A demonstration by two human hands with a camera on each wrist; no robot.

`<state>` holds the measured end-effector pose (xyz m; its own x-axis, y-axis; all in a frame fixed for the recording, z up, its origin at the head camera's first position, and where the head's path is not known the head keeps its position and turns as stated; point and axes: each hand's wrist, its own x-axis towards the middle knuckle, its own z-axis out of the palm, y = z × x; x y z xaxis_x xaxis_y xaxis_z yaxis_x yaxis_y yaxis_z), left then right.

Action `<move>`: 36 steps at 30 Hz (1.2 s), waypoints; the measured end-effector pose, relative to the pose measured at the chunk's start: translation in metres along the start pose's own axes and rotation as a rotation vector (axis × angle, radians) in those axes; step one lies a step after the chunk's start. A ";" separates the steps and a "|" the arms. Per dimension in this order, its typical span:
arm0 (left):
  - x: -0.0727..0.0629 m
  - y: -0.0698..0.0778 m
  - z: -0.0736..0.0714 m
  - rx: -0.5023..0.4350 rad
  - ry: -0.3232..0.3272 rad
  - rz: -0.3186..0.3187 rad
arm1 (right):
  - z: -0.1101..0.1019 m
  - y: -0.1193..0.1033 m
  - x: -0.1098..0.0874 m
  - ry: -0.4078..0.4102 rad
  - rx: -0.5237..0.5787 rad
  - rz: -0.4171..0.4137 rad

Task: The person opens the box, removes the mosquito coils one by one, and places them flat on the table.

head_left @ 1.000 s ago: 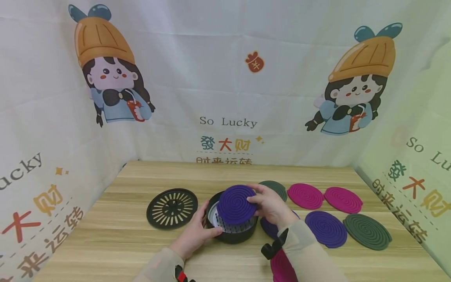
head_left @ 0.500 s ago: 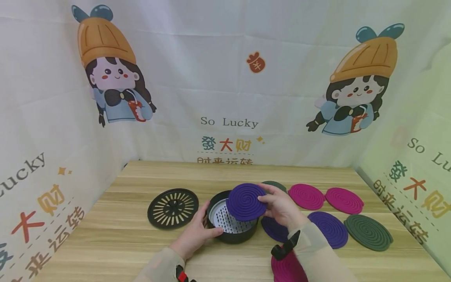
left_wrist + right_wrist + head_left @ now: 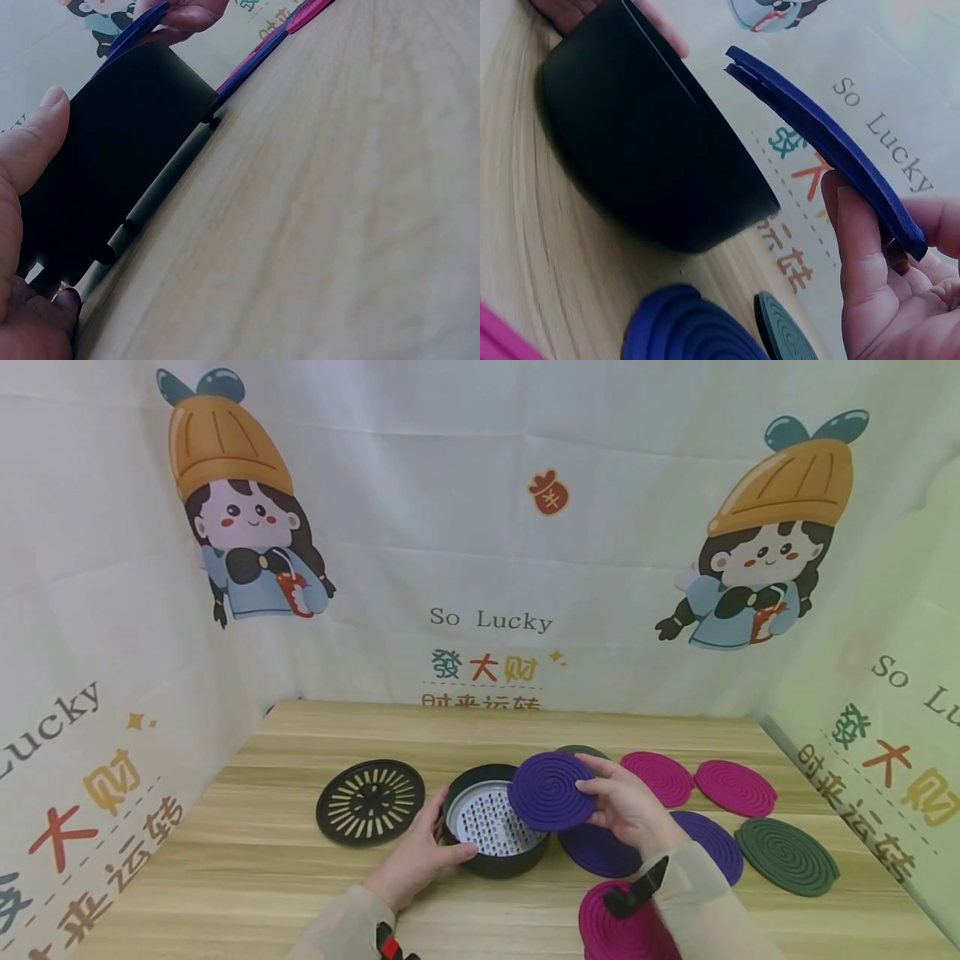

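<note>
A purple spiral mosquito coil (image 3: 551, 793) is pinched at its right edge between the thumb and fingers of my right hand (image 3: 626, 810). It is raised and tilted, overlapping the right rim of a round black coil holder (image 3: 504, 865) in the head view. Edge-on in the right wrist view, the coil (image 3: 825, 142) shows two thin layers, slightly parted at the far end. My left hand (image 3: 420, 857) grips the holder's left side, thumb near the front rim. Inside the holder lies a grey perforated plate (image 3: 487, 822). The slotted black lid (image 3: 371, 804) lies on the table to the left.
More spiral coils lie on the right: two pink coils (image 3: 735, 787) at the back, a green coil (image 3: 789, 855) at far right, purple coils (image 3: 600, 852) under my right arm, and a pink coil (image 3: 618, 927) near the front. A printed curtain (image 3: 480, 527) encloses the wooden table (image 3: 247, 877).
My right hand has carried the purple coil rightward from above the holder, uncovering more of the perforated plate. My left hand keeps its grip on the holder.
</note>
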<state>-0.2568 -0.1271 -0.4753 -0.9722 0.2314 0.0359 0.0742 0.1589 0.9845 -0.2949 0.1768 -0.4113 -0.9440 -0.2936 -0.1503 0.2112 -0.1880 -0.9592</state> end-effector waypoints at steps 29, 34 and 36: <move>0.001 -0.001 -0.001 -0.017 -0.001 0.004 | -0.082 0.003 -0.047 -0.069 0.020 0.013; 0.000 -0.001 -0.001 -0.015 -0.006 -0.005 | -0.096 0.004 -0.058 -0.078 0.021 0.055; 0.000 0.000 -0.001 -0.013 -0.005 -0.009 | -0.103 0.004 -0.064 -0.092 0.027 0.063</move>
<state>-0.2572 -0.1286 -0.4754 -0.9716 0.2350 0.0267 0.0631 0.1488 0.9869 -0.2597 0.2913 -0.4307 -0.9016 -0.3904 -0.1863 0.2775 -0.1915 -0.9414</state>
